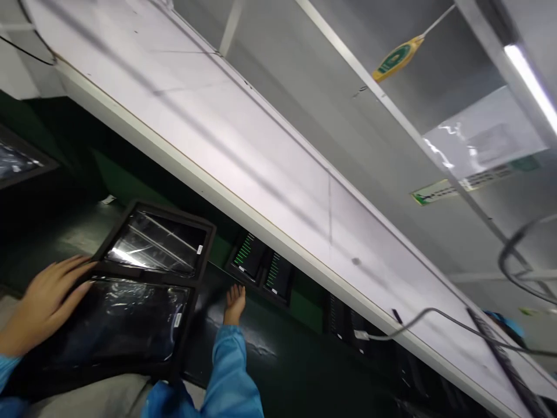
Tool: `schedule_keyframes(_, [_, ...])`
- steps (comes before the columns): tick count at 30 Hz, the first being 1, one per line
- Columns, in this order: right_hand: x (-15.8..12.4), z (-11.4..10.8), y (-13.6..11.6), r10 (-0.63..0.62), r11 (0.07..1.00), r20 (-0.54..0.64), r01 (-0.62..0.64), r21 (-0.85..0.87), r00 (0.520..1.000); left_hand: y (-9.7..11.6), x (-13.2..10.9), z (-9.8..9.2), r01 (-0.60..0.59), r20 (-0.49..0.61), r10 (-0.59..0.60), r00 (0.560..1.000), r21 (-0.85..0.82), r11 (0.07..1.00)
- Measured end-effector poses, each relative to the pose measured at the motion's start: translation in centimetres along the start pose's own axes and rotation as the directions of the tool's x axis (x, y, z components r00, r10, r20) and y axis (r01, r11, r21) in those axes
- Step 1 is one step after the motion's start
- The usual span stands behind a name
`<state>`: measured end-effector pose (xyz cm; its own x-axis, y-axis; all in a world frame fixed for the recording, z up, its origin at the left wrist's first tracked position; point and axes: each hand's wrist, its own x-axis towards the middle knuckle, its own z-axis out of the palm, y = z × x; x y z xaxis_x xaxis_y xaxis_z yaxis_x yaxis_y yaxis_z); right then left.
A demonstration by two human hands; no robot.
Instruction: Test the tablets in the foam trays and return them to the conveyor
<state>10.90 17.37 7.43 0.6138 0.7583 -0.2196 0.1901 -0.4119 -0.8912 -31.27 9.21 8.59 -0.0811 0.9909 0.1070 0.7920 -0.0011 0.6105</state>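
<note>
Two screens (122, 325) share a tray (206, 249), its left edge probably steadied by the spread left hand (50, 305), the right hand (235, 301) loosely spread.

Panel labels (178, 320) and overhead signs (435, 193) are too blurred to read.

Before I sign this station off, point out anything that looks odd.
One grey cable crosses the edge of the white shelf, its pale plug seemingly attached to nothing, so it looks stray. No damage is clear on the two panels beside the left hand.
</note>
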Motion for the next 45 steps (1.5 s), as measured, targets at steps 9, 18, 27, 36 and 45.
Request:
schedule_keyframes(9, [-12.6,4.8,-1.9,-0.407,0.908,0.339,0.416,0.05,0.848,0.2,17.7,3.7,-0.026,0.064,0.014,0.998,0.191,0.981])
schedule_keyframes(18, [-19.4,11.4,-1.2,-0.508,0.602,0.752,0.798,-0.04,0.421,-0.8,18.2,5.3,0.004,0.066,-0.019,0.998,0.223,0.975])
schedule_keyframes(27, [-18.6,17.0,-3.7,-0.385,0.39,0.881,0.913,-0.115,0.275,-1.2,18.8,5.5,0.004,0.064,-0.016,0.998,0.175,0.985])
schedule_keyframes(36, [-19.5,17.6,-4.2,-0.304,0.432,0.89,0.882,-0.189,0.34,-1.6,18.6,5.9,-0.005,0.043,-0.001,0.999,0.136,0.991])
schedule_keyframes(45, [-20.6,15.7,-3.6,-0.386,0.527,0.804,0.824,-0.21,0.452,-1.6,18.6,6.0,-0.036,0.018,0.034,0.999,0.118,0.992])
